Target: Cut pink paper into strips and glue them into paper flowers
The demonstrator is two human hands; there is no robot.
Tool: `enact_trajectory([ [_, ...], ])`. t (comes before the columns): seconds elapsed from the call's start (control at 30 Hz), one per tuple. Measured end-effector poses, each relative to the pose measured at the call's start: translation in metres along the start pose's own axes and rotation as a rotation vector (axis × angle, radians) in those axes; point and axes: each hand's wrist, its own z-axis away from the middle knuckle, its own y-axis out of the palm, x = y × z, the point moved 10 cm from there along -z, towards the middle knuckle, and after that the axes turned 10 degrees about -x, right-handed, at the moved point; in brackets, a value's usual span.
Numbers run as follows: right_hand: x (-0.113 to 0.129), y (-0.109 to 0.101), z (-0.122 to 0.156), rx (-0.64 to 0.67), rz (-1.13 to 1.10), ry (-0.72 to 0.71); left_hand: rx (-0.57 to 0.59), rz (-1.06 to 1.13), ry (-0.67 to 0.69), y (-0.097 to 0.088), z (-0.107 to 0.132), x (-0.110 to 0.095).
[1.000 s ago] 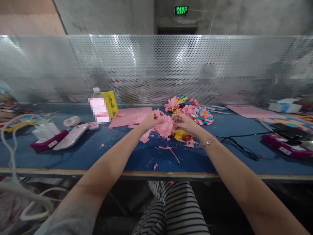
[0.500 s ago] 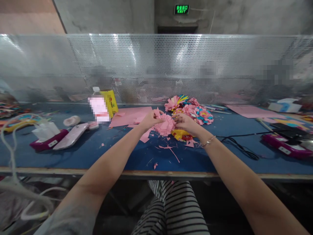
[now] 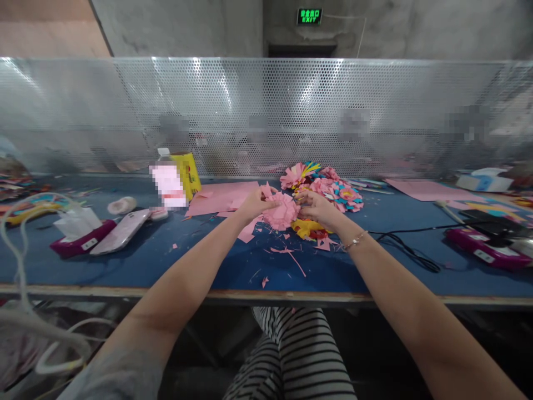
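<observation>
Between my two hands is a pink paper flower [image 3: 281, 212] with layered petals, just above the blue table. My left hand [image 3: 255, 204] grips its left side, thumb and fingers closed on the paper. My right hand [image 3: 314, 208] has its bent fingers closed on the flower's right edge. Under the right hand lies a yellow paper flower [image 3: 310, 229] with some red in it, partly covered. Behind that hand sits a pile of finished-looking paper flowers [image 3: 337, 191] in pink, blue and yellow. Pink paper scraps [image 3: 287, 251] are scattered in front of the hands.
Pink paper sheets [image 3: 216, 199] lie left of my hands, near a bottle [image 3: 169, 183] and a yellow packet [image 3: 189, 175]. Further left are a phone [image 3: 120, 232] and a purple tissue box [image 3: 85, 238]. Black cables [image 3: 410, 253] run to the right. A perforated metal screen [image 3: 233, 111] closes the back.
Almost nothing differs. Both hands stay on the pink paper flower in nearly the same place, with only slight finger movement.
</observation>
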Motion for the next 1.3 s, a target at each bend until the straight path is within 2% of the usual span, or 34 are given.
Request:
enact_trajectory([
  [0.33,-0.001,-0.006,-0.002,-0.054,0.018,-0.01,-0.014,-0.013,0.0,-0.001,0.0,0.0],
  [0.7,0.002,0.006,0.006,0.035,-0.097,0.045,-0.004,-0.019,0.022,0.001,0.0,0.001],
  [1.0,0.003,0.01,0.007,0.028,-0.087,0.038,0.013,-0.066,0.049,0.003,0.002,-0.001],
  [1.3,0.001,0.007,0.0,0.004,0.029,-0.038,0.002,-0.071,0.038,0.005,0.004,-0.008],
])
